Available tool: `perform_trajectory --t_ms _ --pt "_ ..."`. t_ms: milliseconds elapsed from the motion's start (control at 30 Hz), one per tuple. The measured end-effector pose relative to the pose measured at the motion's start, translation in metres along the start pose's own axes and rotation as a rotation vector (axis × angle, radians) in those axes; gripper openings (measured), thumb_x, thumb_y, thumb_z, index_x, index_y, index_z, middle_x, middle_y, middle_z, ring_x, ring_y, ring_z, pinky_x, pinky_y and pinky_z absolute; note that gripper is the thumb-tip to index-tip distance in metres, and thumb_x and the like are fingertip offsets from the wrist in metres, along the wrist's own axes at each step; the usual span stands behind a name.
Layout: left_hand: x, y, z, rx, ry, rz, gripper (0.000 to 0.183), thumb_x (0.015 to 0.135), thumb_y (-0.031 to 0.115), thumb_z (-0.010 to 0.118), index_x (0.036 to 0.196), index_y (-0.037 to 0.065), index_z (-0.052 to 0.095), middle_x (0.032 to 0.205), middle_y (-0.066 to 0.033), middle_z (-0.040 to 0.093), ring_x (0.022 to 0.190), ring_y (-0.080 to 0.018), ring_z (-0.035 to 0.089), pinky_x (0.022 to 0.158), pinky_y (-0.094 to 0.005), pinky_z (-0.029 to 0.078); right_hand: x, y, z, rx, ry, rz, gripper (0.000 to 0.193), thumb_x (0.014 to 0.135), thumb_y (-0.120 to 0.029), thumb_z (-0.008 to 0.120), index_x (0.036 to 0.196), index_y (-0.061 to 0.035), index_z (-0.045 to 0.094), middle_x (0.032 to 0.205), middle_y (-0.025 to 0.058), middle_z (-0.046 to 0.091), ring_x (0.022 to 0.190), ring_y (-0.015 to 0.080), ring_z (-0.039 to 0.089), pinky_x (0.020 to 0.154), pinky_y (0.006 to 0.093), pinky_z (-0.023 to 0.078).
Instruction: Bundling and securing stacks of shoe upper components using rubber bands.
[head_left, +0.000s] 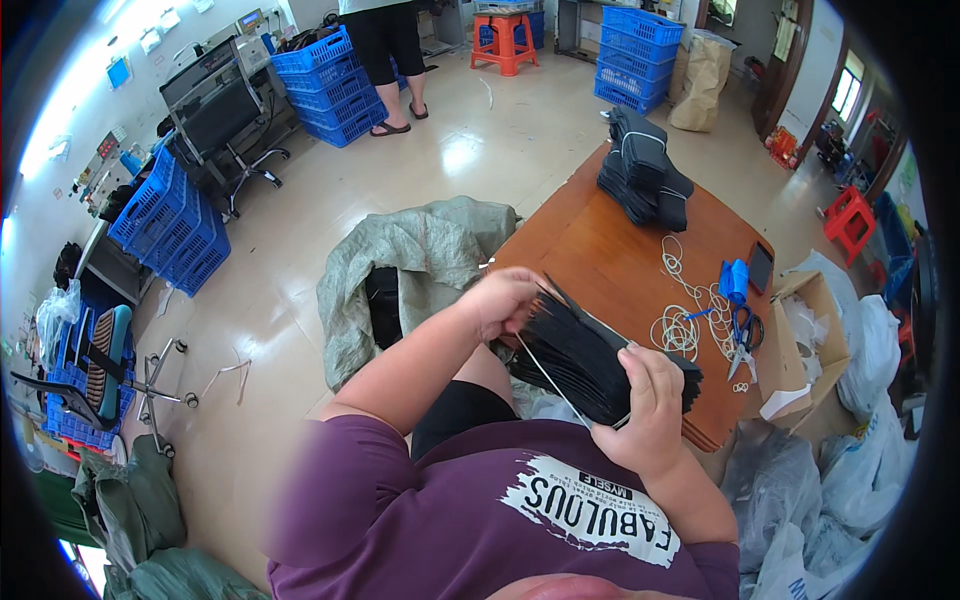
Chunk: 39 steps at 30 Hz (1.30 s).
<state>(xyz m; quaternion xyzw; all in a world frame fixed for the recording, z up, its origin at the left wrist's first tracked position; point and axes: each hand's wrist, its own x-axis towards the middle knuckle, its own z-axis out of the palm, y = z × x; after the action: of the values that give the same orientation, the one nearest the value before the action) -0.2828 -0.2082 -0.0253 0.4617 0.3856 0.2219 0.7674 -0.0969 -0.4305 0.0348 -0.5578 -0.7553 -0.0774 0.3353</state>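
Observation:
My left hand (505,300) grips the upper end of a thick stack of flat black pieces (585,355), and my right hand (650,395) clasps its lower end. A thin white string (545,375) runs across the stack between the two hands. I hold the stack over the near corner of a brown wooden table (590,250). Behind it on the table lie loops of white string (680,320), blue-handled scissors (742,330) and a pile of bundled black pieces (645,170).
A grey-green woven sack (420,260) stands open on the floor left of the table. Blue plastic crates (170,220) line the left wall, with more crates (635,45) at the back. A person (390,50) stands far off. Plastic bags (850,460) and a cardboard box (810,340) crowd the right.

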Motion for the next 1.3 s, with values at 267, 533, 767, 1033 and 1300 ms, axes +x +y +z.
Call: perform_trajectory --t_ms 267,533,767,1033,1300 --pt "-0.027 -0.067 0.008 -0.299 -0.475 -0.414 0.009 0.097 0.023 0.06 0.099 0.013 0.059 0.06 0.0081 0.035 0.046 -0.0057 0.029 0.044 -0.022 0.022 -0.016 0.032 0.01 0.69 0.189 0.594 0.094 0.051 0.001 0.079 0.138 0.0021 0.043 0.128 0.0145 0.054 0.119 0.0289 0.055 0.103 0.0399 0.044" --pt "-0.042 -0.048 0.047 -0.564 -0.454 -0.188 0.014 0.098 0.013 0.054 0.109 0.006 0.06 0.074 0.0007 0.055 0.059 -0.0099 0.05 0.065 -0.0313 0.057 -0.001 0.019 0.002 1.359 0.328 0.526 0.111 0.052 0.0 0.084 0.148 0.0012 0.028 0.139 0.0155 0.047 0.13 0.0273 0.049 0.111 0.0393 0.039" --pt "-0.044 -0.036 0.037 -0.596 -0.558 0.263 0.034 0.099 0.017 0.054 0.13 0.004 0.052 0.125 -0.0153 0.06 0.112 -0.0258 0.062 0.095 -0.0392 0.05 -0.003 0.025 -0.004 1.477 0.433 0.548 0.11 0.054 -0.007 0.084 0.15 0.0006 0.029 0.142 0.0153 0.046 0.131 0.0274 0.049 0.111 0.0391 0.039" --pt "-0.064 -0.043 0.081 -0.218 -0.61 0.346 0.099 0.079 0.039 0.081 0.151 0.002 0.023 0.142 -0.0143 0.046 0.133 -0.0232 0.044 0.112 -0.0391 0.032 0.014 0.014 0.009 1.628 0.319 0.795 0.099 0.072 0.001 0.071 0.156 -0.005 0.018 0.143 0.0169 0.044 0.129 0.027 0.049 0.106 0.0389 0.043" --pt "-0.055 -0.048 0.075 -0.417 -0.288 0.176 0.06 0.092 0.03 0.063 0.14 0.002 0.041 0.129 -0.015 0.057 0.117 -0.0258 0.06 0.1 -0.0414 0.05 -0.013 0.006 0.068 1.35 -0.063 0.832 0.108 0.076 -0.017 0.083 0.155 -0.0036 0.011 0.142 0.0173 0.042 0.13 0.0258 0.046 0.108 0.0386 0.039"
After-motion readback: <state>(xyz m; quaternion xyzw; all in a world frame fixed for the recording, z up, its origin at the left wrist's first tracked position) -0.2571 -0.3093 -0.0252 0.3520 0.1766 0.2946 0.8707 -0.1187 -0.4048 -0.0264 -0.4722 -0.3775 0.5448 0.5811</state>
